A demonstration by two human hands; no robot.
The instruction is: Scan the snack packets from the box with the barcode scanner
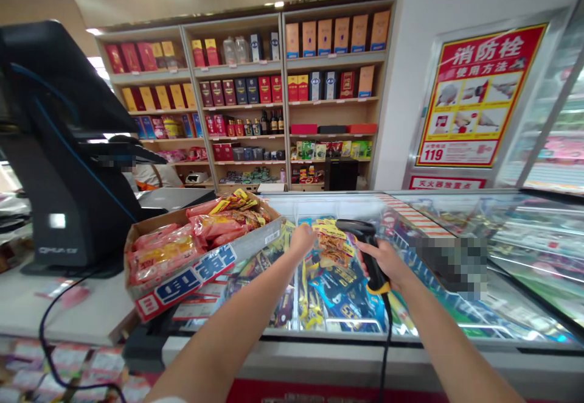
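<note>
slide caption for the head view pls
Left hand holds a snack packet while right hand grips a barcode scanner over a glass-topped chest freezer.

The red wall poster (480,97) reads — "消防栓", "119".

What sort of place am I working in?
Most likely a shop's checkout area: the right hand holds a barcode scanner, with a checkout terminal and stocked shelves in view.

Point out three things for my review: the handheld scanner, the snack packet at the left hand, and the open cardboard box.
Handheld scanner (375,270): head view, on its dark handle.
Snack packet (335,246): head view, on its printed face.
Cardboard box (204,274): head view, on its printed front wall.
</note>
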